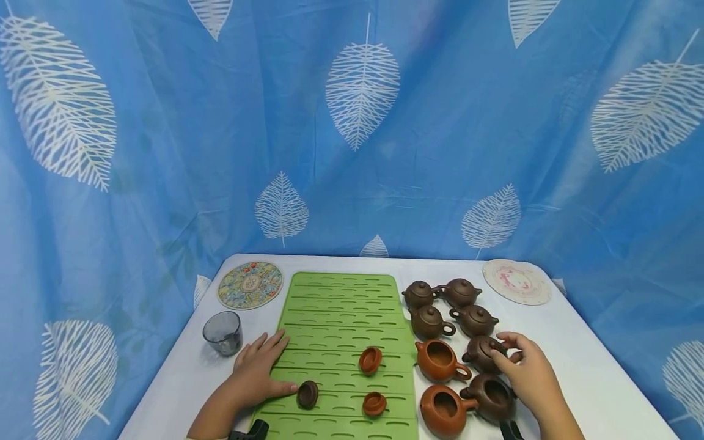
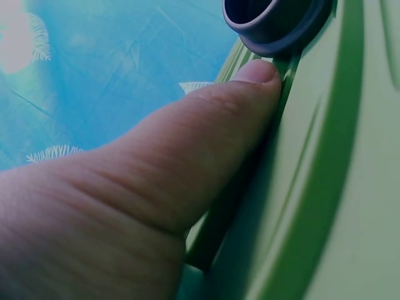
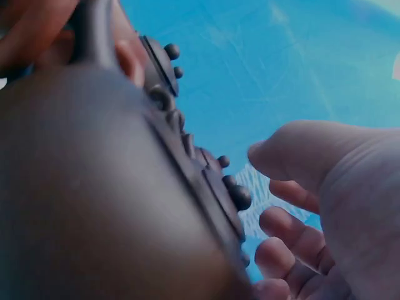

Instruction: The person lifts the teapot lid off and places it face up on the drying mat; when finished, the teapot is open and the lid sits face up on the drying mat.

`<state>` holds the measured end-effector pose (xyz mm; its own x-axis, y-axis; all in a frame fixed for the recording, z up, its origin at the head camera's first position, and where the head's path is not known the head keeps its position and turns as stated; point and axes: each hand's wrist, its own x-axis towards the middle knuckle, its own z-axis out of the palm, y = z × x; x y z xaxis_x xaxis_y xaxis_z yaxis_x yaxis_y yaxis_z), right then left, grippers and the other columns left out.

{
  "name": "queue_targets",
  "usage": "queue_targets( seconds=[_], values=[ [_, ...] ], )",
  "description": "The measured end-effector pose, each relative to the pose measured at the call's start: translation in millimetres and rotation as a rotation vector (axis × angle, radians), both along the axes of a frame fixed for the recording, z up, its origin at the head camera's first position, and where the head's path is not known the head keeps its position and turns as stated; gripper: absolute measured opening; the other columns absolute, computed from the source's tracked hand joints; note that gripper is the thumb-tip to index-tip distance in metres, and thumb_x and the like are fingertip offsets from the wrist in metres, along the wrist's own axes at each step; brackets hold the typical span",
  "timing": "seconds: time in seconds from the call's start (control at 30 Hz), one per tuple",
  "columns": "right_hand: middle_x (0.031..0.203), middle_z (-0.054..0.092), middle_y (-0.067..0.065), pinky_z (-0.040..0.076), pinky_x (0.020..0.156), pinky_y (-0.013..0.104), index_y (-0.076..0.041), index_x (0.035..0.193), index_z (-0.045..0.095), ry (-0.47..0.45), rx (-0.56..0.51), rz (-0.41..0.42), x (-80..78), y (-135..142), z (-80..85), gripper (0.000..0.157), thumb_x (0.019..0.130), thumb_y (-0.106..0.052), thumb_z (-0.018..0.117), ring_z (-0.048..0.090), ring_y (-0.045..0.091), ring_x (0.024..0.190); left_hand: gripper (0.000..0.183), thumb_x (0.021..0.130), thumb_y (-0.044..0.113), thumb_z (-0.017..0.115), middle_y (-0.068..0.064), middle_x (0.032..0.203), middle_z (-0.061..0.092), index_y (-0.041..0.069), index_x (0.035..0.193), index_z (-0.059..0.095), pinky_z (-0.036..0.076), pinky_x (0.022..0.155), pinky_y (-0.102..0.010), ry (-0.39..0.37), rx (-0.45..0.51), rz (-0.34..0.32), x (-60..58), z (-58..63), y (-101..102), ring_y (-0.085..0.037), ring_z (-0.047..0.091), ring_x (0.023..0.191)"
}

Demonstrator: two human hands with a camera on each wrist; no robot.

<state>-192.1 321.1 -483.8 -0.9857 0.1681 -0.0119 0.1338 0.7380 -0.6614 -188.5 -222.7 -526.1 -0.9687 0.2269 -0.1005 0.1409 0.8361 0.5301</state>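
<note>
L hand (image 1: 260, 370) lies released, fingers spread, on green mat (image 1: 341, 342), thumb tip just by dk brn lid (image 1: 307, 395). R hand (image 1: 528, 370), also released w/ fingers loosely bent, is by lidded dk brn teapot (image 1: 480, 354) on desk's (image 1: 572, 348) R side.

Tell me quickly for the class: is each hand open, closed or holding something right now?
Left hand: open, spread across the green mat's edge.
Right hand: open, loosely curved by a lidded dark teapot.

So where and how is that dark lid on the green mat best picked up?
Probably pinch the dark lid by its rim, from above: it lies hollow side up, no knob showing, and the left hand has its thumb beside it.
</note>
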Motion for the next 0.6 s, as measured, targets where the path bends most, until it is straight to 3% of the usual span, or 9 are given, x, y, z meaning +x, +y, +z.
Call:
queue_targets(
  seconds=[0.3, 0.6],
  values=[
    [0.119, 0.063, 0.016, 0.048, 0.074, 0.033, -0.001, 0.137, 0.060, -0.035, 0.030, 0.030, -3.9, 2, -9.3, 0.047, 0.098, -0.024, 0.073, 0.058, 0.025, 0.098, 0.111, 0.073, 0.060, 0.090, -0.008, 0.172, 0.031, 0.013, 0.162, 0.043, 0.009, 0.120, -0.075, 0.009, 0.003, 0.001, 0.2, 0.1, 0, -0.049, 0.019, 0.157],
    [0.111, 0.059, 0.010, 0.046, 0.077, 0.034, -0.005, 0.145, 0.060, 0.005, 0.061, 0.038, -1.8, 3, -15.5, 0.052, 0.103, -0.035, 0.068, 0.055, 0.022, 0.096, 0.111, 0.073, 0.062, 0.089, -0.008, 0.172, 0.031, 0.013, 0.162, 0.043, 0.008, 0.120, -0.075, 0.007, 0.008, -0.005, -0.2, 0.5, -1, -0.049, 0.018, 0.157]
  ],
)
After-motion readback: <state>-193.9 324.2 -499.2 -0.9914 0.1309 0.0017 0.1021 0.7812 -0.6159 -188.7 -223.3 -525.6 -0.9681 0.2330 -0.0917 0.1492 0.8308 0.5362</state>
